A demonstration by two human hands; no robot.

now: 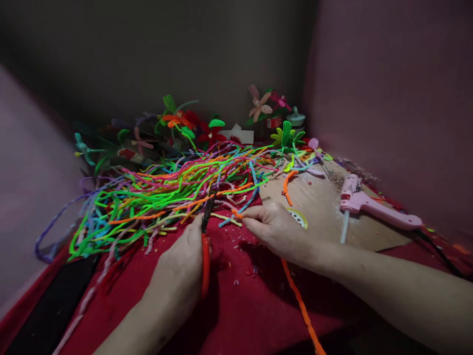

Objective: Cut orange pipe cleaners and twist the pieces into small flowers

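My left hand (181,266) is closed around a pair of scissors (206,266) with orange-red handles and dark blades pointing away from me. The blades reach toward the near edge of a large heap of colourful pipe cleaners (158,185). To the right, my right hand (273,229) pinches an orange pipe cleaner (301,301); a short end sticks out left of the fingertips, and a long length trails below the hand toward the front edge. A gap separates the scissors from that short end. The palm side of both hands is hidden.
A pink glue gun (380,209) lies on a brown board (321,197) at the right, beside a bent orange piece (288,188) and a round yellow-rimmed item (298,218). Pipe-cleaner flowers (260,104) stand at the back. A black flat object (51,308) rests on the red cloth (240,305).
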